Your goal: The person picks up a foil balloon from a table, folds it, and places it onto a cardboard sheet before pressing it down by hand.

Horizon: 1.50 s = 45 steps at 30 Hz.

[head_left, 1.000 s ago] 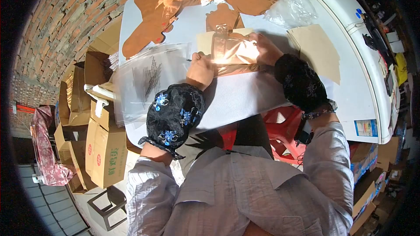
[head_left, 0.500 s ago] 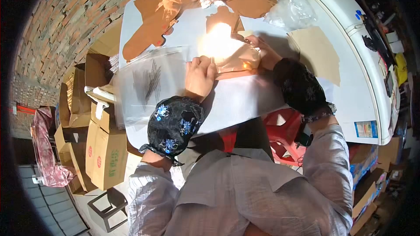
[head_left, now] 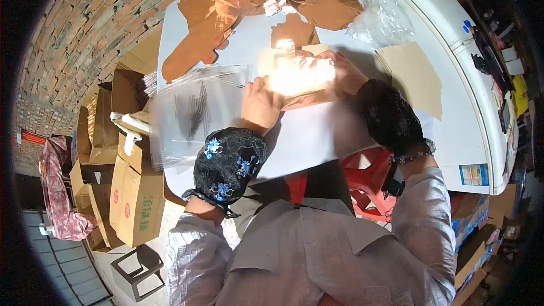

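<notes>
A shiny copper-coloured foil sheet [head_left: 309,100] lies on the white table in front of me, much of it washed out by glare. My left hand [head_left: 262,103] is at its left edge, fingers curled and closed on it. At the upper right corner my right hand [head_left: 344,72] is closed on the same sheet, partly in shadow. Just beyond lies another copper-coloured foil piece [head_left: 293,29]. Left of my left hand rests a stack of clear plastic sleeves [head_left: 226,88].
Large copper-coloured foil pieces [head_left: 198,37] cover the table's far side, beside a clear plastic bag [head_left: 382,20]. A beige card sheet [head_left: 416,76] lies to the right. Cardboard boxes [head_left: 133,204] stand at the left, and a red plastic stool [head_left: 365,178] is below the table edge.
The foil's bright glare has spread down and right across the sheet as its surface shifts. Both hands stay at its edges, with the view moved slightly.
</notes>
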Tool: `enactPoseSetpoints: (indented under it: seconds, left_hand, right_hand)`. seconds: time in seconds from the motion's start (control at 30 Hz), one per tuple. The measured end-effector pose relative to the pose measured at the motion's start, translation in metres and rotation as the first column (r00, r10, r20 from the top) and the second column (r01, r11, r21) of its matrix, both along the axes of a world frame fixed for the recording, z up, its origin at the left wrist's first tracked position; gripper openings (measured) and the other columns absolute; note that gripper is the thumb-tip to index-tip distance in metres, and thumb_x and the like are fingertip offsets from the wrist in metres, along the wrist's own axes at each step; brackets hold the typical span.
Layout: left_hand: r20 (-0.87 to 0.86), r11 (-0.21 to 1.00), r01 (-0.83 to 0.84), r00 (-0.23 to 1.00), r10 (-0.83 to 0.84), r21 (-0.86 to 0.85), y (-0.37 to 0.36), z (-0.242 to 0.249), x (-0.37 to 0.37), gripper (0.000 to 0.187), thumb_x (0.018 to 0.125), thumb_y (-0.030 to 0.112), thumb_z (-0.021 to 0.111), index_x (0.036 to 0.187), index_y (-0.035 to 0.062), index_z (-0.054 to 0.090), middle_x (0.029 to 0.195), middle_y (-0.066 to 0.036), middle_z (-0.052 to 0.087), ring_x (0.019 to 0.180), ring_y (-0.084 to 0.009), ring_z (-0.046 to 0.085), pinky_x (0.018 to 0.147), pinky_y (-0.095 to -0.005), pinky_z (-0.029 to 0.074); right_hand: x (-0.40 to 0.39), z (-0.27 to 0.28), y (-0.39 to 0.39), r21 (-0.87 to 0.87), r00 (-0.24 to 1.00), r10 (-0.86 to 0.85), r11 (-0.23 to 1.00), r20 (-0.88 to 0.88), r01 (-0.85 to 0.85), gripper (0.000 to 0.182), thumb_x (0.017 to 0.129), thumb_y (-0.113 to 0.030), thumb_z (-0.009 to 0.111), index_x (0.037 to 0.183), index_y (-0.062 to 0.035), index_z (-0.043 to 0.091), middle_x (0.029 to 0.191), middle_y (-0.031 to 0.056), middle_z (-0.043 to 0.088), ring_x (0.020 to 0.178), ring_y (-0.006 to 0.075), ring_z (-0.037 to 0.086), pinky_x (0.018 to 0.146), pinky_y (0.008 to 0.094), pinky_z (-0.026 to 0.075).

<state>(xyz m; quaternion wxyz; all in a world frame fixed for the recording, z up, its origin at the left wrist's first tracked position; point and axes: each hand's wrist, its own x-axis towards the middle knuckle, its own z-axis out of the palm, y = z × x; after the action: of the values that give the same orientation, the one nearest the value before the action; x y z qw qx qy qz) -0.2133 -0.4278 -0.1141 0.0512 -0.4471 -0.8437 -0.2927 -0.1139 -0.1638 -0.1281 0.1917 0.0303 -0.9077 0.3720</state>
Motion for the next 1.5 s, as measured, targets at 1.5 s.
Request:
enactPoseSetpoints:
  seconds: [1.5]
  left_hand:
    - [-0.064, 0.997, 0.071, 0.995, -0.074, -0.038, -0.007, 0.024, 0.026, 0.023, 0.083, 0.01, 0.06, 0.105, 0.0032, 0.058, 0.108, -0.017, 0.055, 0.105, -0.0381, 0.052, 0.088, -0.0469, 0.047]
  right_hand:
    - [0.066, 0.012, -0.081, 0.453, 0.989, 0.078, 0.882, 0.126, -0.127, 0.058, 0.086, -0.024, 0.066, 0.138, -0.0063, 0.05, 0.148, 0.0113, 0.045, 0.14, 0.0331, 0.037, 0.116, 0.0449, 0.03]
